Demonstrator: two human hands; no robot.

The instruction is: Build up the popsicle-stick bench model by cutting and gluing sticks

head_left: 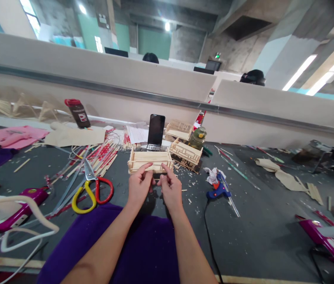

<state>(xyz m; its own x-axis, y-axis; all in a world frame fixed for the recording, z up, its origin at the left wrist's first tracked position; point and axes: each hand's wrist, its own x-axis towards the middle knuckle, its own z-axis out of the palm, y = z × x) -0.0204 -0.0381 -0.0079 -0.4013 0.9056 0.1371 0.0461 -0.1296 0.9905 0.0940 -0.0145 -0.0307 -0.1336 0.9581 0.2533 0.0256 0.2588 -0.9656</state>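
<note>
We had both hands at the near side of a small wooden stick model (143, 156), which sat on the dark tabletop (258, 221) straight in front of us. Our left hand (139, 185) was half curled, its index finger reaching over the model's front edge, and our right hand (171, 187) mirrored it just beside; we could not tell whether either one pinched anything between finger and thumb. Right behind the model we had a dark phone (156, 130) propped upright, and to its right a second stick model (186, 152) near a greenish jar (198, 138). We had scissors (89, 170) with one yellow and one red handle to the left, close to a spread of thin sticks (106, 156). On our right lay a blue glue gun (219, 189) beside crumpled white tissue (212, 175), its black cord (207, 228) running toward the near edge.
</note>
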